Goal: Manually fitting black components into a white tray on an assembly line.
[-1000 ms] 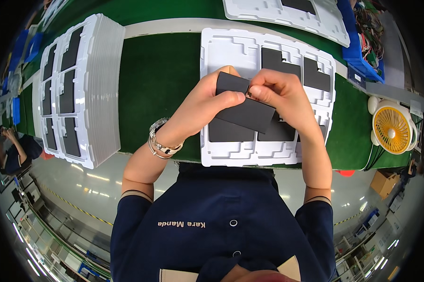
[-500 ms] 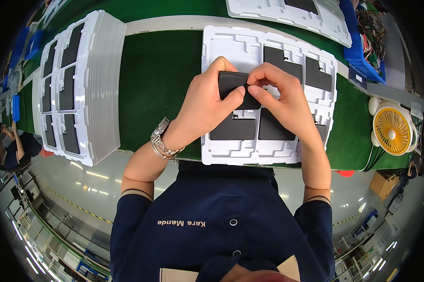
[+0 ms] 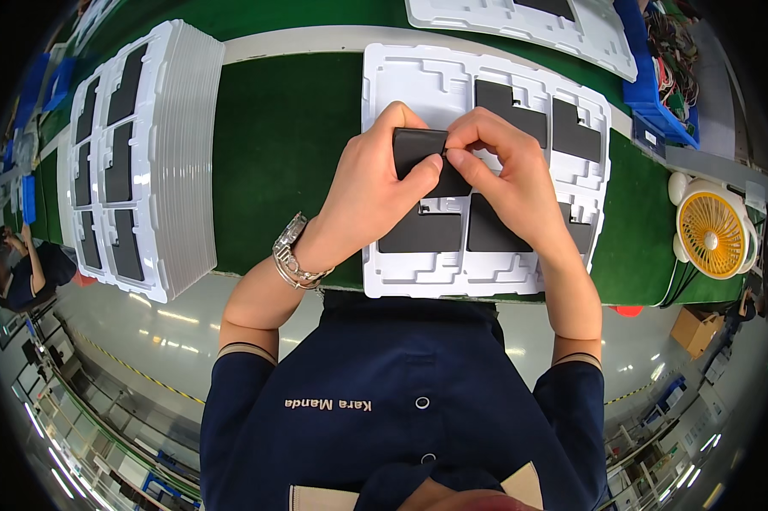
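Note:
Over the white moulded tray point(image 3: 418, 277), I hold up a flat black pack point(image 3: 416, 146) that looks like a battery. My left hand point(image 3: 377, 175) grips it by its left side, thumb across its face. At its right edge my right hand point(image 3: 505, 170) pinches thumb and forefinger together at a small part, mostly hidden by the fingertips. More flat, notched black packs lie in the tray's pockets, among them a far one point(image 3: 520, 119), a far right one point(image 3: 575, 132) and a near left one point(image 3: 419, 234). The upper left pocket shows bare white plastic.
To the left stands a tall stack of white trays point(image 3: 184, 162) with black packs in the top one. Another white tray point(image 3: 520, 30) lies at the back. On the right are a blue bin point(image 3: 656, 111) of wires and a yellow-and-white fan point(image 3: 711, 234). Green matting point(image 3: 286, 162) covers the table.
Almost nothing differs. Both hands keep their hold on the black pack, with only a very slight shift of the fingers and the view.

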`<state>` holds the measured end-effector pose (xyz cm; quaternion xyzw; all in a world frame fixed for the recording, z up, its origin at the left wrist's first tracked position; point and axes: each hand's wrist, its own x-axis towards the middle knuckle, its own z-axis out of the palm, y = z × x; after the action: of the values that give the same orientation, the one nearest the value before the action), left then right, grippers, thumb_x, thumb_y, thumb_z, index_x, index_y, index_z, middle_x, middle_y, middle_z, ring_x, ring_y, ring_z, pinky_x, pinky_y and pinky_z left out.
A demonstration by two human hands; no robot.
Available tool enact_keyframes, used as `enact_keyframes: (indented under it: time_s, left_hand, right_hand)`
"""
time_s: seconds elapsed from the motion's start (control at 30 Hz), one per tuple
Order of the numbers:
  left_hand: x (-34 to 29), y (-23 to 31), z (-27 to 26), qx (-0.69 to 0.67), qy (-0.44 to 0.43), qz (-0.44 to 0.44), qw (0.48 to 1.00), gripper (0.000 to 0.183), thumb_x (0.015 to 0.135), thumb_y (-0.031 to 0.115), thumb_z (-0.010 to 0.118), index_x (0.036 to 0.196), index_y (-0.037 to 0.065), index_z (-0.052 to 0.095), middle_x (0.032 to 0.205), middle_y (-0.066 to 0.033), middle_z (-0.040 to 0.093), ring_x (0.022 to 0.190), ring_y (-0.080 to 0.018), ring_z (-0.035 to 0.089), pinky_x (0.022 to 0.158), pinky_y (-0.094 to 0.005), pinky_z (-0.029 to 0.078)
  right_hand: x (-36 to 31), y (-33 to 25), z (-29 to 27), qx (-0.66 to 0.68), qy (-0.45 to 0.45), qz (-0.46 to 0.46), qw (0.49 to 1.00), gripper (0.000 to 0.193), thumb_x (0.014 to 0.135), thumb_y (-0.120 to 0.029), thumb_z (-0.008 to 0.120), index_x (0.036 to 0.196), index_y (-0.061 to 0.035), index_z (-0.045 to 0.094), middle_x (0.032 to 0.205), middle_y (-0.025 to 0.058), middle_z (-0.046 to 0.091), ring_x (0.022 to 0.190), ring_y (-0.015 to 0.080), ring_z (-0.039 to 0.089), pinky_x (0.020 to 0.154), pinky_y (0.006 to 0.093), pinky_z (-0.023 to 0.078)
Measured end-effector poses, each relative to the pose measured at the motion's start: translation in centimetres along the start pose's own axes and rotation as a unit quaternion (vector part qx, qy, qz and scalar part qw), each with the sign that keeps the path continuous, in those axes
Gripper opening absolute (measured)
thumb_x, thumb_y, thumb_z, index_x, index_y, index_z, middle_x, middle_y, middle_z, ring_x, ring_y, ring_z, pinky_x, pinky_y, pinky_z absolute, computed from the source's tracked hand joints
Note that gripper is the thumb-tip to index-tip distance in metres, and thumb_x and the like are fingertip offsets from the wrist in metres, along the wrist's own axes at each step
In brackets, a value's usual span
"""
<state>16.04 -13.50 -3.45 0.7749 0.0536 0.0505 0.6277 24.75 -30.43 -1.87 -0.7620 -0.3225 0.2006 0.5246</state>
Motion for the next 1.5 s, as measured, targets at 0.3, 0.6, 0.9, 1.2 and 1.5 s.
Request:
enact_keyframes:
  time_s: [0.3, 0.6, 0.9, 1.2, 1.5]
  left_hand:
    - [0.1, 0.1, -0.2, -0.021, -0.004, -0.021, 1.0, 0.019, 0.085, 0.009, 0.067, 0.093, 0.002, 0.05, 0.069, -0.0039, 0.058, 0.06, -0.0103, 0.053, 0.056, -0.0274, 0.044]
    - [0.1, 0.2, -0.8, -0.058, -0.029, -0.048, 0.997, 0.017, 0.087, 0.012, 0.066, 0.091, 0.004, 0.051, 0.075, 0.0032, 0.053, 0.068, -0.0034, 0.045, 0.062, -0.0215, 0.039]
    - [0.3, 0.0, -0.7, -0.08, -0.019, -0.027, 0.996, 0.018, 0.084, 0.01, 0.065, 0.087, 0.001, 0.05, 0.067, -0.0021, 0.056, 0.06, -0.0076, 0.05, 0.055, -0.027, 0.041]
    - [0.2, 0.1, -0.8, -0.086, -0.04, -0.035, 0.995, 0.018, 0.086, 0.012, 0.065, 0.089, 0.003, 0.05, 0.07, 0.0004, 0.054, 0.063, -0.006, 0.048, 0.057, -0.0248, 0.04]
    - [0.2, -0.1, -0.5, -0.083, -0.019, -0.019, 0.996, 0.018, 0.086, 0.011, 0.066, 0.09, 0.002, 0.05, 0.068, -0.0007, 0.056, 0.061, -0.0067, 0.051, 0.055, -0.0257, 0.041]
  right_hand:
    - [-0.2, 0.6, 0.5, 0.043, 0.017, 0.034, 0.998, 0.005, 0.086, -0.004, 0.065, 0.089, -0.0015, 0.062, 0.083, 0.003, 0.062, 0.077, 0.0129, 0.059, 0.064, 0.0266, 0.046]
    - [-0.1, -0.3, -0.3, 0.166, -0.037, 0.135, 0.976, 0.008, 0.089, -0.009, 0.068, 0.091, -0.0015, 0.064, 0.085, -0.0013, 0.062, 0.081, 0.0065, 0.057, 0.075, 0.0232, 0.047]
    - [-0.1, -0.1, 0.1, 0.223, -0.026, 0.135, 0.965, 0.006, 0.089, -0.007, 0.069, 0.09, -0.0011, 0.067, 0.085, -0.003, 0.061, 0.081, 0.0055, 0.057, 0.076, 0.0212, 0.045]
    - [0.2, 0.8, -0.2, 0.272, -0.059, 0.176, 0.944, 0.007, 0.089, -0.007, 0.069, 0.09, -0.0005, 0.068, 0.089, -0.0025, 0.061, 0.082, 0.0066, 0.057, 0.078, 0.0214, 0.045]
    - [0.1, -0.6, -0.2, 0.188, -0.035, 0.126, 0.973, 0.009, 0.09, -0.007, 0.066, 0.091, 0.0013, 0.065, 0.09, -0.0016, 0.059, 0.083, 0.0069, 0.056, 0.079, 0.023, 0.046]
